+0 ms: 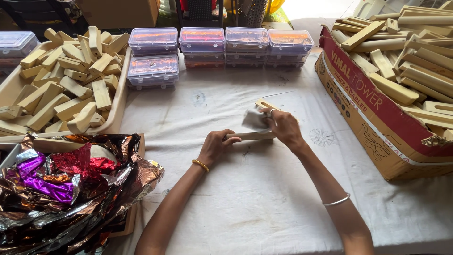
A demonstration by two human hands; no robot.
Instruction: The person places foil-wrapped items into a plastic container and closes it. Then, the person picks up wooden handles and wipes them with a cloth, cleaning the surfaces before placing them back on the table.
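My left hand (215, 146) grips the near end of a pale wooden U-shaped piece (255, 135) lying on the white tablecloth (264, 189). My right hand (282, 126) presses a small grey-white cloth or pad (255, 119) against the piece's upper side. The far prong of the wooden piece (265, 104) sticks out beyond my right hand. A gold bangle is on my left wrist, a silver one on my right forearm.
A beige tray (118, 94) heaped with wooden blocks stands at left, crumpled shiny foil (71, 184) below it. Clear plastic boxes (222, 45) line the far edge. An open cardboard carton (373, 113) full of wooden pieces fills the right.
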